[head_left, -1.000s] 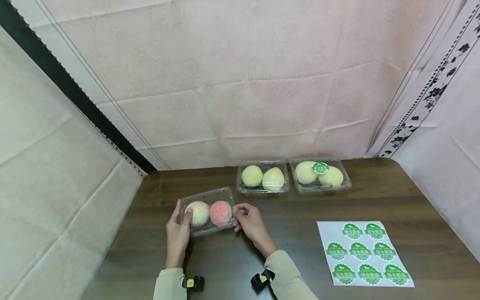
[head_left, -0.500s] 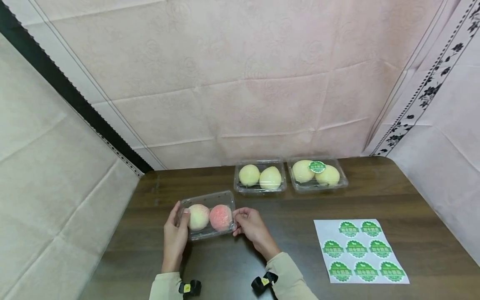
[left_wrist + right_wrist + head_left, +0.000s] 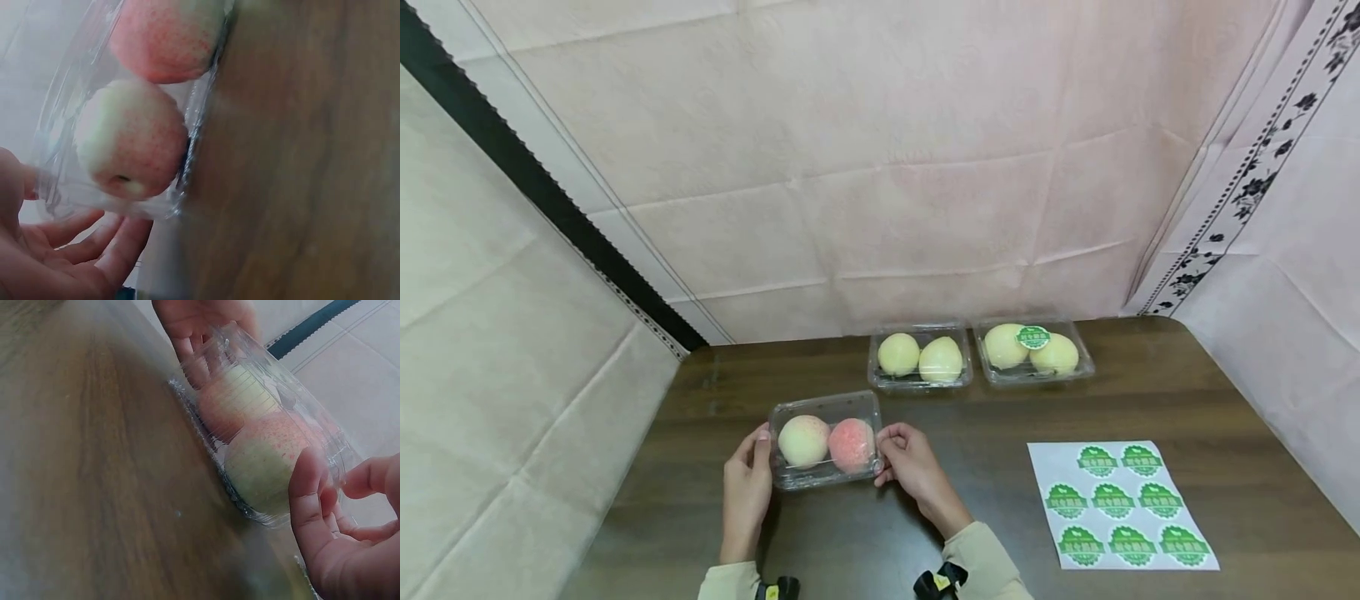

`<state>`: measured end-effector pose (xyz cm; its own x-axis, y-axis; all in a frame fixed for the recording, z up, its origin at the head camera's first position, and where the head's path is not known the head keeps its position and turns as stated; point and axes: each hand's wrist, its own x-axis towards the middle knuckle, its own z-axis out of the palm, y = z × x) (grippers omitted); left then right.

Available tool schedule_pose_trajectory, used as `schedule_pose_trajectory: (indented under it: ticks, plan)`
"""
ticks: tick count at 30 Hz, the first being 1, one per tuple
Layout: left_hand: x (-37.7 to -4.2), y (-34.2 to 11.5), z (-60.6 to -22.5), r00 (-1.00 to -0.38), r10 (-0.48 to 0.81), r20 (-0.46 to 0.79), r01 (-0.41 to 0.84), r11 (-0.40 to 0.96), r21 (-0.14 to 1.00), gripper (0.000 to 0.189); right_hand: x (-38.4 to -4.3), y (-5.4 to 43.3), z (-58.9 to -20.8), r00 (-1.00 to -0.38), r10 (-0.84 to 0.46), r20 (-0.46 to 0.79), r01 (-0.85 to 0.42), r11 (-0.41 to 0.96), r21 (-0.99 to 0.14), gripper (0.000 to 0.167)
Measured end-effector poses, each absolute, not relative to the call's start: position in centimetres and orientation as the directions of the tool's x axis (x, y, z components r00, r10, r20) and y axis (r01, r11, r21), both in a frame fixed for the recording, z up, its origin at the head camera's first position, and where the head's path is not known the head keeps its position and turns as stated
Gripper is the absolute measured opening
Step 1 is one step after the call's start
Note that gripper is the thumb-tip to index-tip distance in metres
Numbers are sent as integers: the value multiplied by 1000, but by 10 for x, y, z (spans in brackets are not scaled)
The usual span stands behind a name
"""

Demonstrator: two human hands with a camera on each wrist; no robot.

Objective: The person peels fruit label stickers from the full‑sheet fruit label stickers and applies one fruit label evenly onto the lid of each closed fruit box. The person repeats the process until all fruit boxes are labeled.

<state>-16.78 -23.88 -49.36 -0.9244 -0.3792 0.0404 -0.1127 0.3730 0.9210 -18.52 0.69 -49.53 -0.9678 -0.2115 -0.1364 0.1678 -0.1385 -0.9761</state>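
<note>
A clear plastic fruit box [image 3: 824, 476] holds two peaches, a pale one [image 3: 803, 441] on the left and a pink one [image 3: 852, 445] on the right. My left hand [image 3: 748, 492] grips the box's left end, thumb on the near side of that end and fingers behind. At the opposite end my right hand [image 3: 917, 475] pinches the edge between thumb and fingers. In the left wrist view, the box [image 3: 62, 156] appears raised off the table, its lid over the peaches. The right wrist view shows thumb and fingertips [image 3: 309, 481] at the box's end.
Two more clear boxes stand at the table's back edge: one [image 3: 921, 383] with two pale yellow-green fruits, another [image 3: 1000, 377] with similar fruits and a green round sticker [image 3: 1033, 337]. A white sheet [image 3: 1051, 467] of several green stickers lies at right on the wooden table [image 3: 985, 467].
The box has come slightly nearer to me and right, and has turned to sit squarer between my hands. Both hands keep hold of it. The view has shifted slightly.
</note>
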Motion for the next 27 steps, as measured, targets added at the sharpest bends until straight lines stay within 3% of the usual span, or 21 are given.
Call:
schedule_pose_trajectory:
  ticks: [10, 27]
  plan:
    - [-165, -239, -498, -936, -352, -4, -140, 361, 922, 34, -174, 20, -500, -975, -184, -125, 152, -138, -979, 17]
    - [-161, -220, -500, -958, -287, -1, -90, 299, 950, 31, -164, 36, -501, -982, -129, -137, 154, -133, -979, 17]
